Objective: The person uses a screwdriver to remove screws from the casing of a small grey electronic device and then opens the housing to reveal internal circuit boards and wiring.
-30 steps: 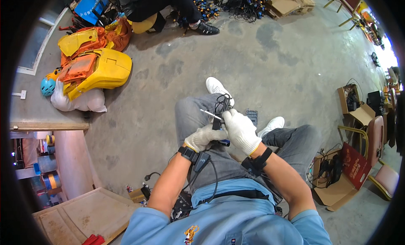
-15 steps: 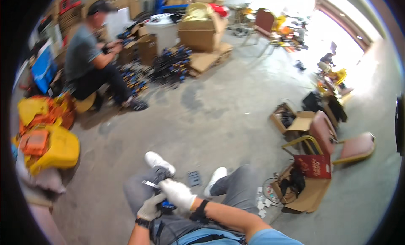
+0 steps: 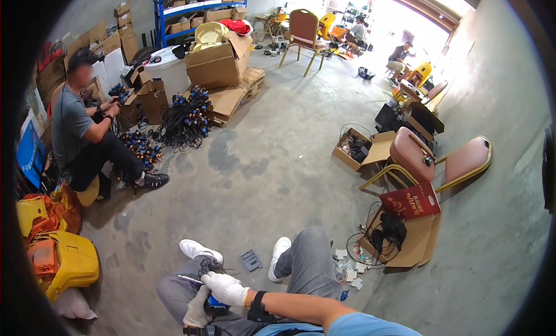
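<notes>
Seated on the workshop floor, white-gloved right hand [image 3: 225, 287] and left hand [image 3: 197, 309] grip a small black-and-blue connector [image 3: 215, 303]; steadying it on the lap should help.

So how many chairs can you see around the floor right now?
2 clear ones: a maroon chair with a gold frame upright at the far end, and another chair of that kind tipped on its side beside the open cardboard boxes at right. Clutter near the doorway may hide more.

Stained concrete floor [image 3: 272, 162] spreads ahead of the fingers; blue shelving [image 3: 174, 12] with cartons far ahead-left, a padded chair [image 3: 304, 32] beyond, daylight through the open doorway [image 3: 405, 17].
</notes>
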The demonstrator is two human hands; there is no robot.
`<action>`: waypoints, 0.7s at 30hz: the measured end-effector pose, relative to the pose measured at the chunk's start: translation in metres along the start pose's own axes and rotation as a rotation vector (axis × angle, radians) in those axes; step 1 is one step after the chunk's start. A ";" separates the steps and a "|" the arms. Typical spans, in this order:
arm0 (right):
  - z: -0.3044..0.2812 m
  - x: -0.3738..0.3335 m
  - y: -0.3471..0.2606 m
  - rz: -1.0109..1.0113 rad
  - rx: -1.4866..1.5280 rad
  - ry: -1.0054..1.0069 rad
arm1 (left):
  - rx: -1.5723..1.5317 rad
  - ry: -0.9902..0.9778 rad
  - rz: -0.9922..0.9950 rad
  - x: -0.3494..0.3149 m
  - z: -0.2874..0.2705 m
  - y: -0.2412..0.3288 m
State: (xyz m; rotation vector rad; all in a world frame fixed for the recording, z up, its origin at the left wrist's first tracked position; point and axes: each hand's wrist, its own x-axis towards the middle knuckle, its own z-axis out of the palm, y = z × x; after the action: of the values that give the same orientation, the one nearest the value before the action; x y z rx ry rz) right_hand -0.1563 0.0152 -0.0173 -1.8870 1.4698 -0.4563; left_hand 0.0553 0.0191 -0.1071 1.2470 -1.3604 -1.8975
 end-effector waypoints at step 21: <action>-0.008 -0.003 0.010 -0.131 -0.012 -0.029 | -0.049 -0.050 -0.125 -0.013 0.014 0.032</action>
State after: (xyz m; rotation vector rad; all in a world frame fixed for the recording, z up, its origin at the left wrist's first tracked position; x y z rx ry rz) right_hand -0.1698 0.0145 -0.0181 -1.9997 1.3382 -0.4798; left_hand 0.0455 0.0238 -0.0713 1.2959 -1.2794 -2.0474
